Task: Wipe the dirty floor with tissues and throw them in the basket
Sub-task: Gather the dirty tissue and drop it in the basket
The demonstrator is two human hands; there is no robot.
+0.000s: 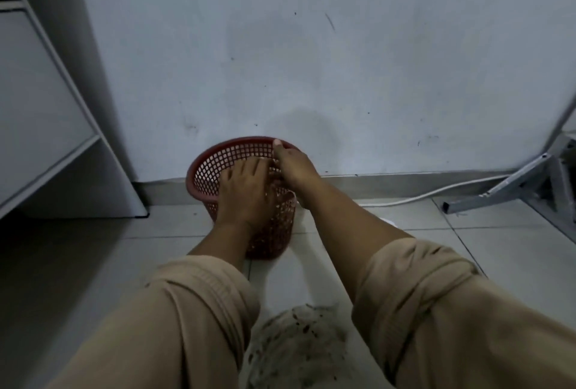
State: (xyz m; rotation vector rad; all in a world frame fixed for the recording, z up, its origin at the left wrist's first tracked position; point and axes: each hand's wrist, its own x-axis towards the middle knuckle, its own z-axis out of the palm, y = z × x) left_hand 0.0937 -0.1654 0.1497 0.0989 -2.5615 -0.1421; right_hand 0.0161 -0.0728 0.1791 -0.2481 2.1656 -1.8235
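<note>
A red mesh basket stands on the tiled floor against the wall. Both my hands are over its opening. My left hand lies palm down inside the rim with its fingers spread. My right hand is beside it, thumb up near the far rim and fingers pointing down out of sight. A bit of pale crumpled tissue shows between the two hands. A heap of soiled tissue, speckled with dark dirt, lies on the floor between my beige sleeves.
A white cabinet stands at the left with its corner near the basket. At the right, a grey metal frame rests on the floor, and a white cable runs along the skirting. Pale tiles lie to the right.
</note>
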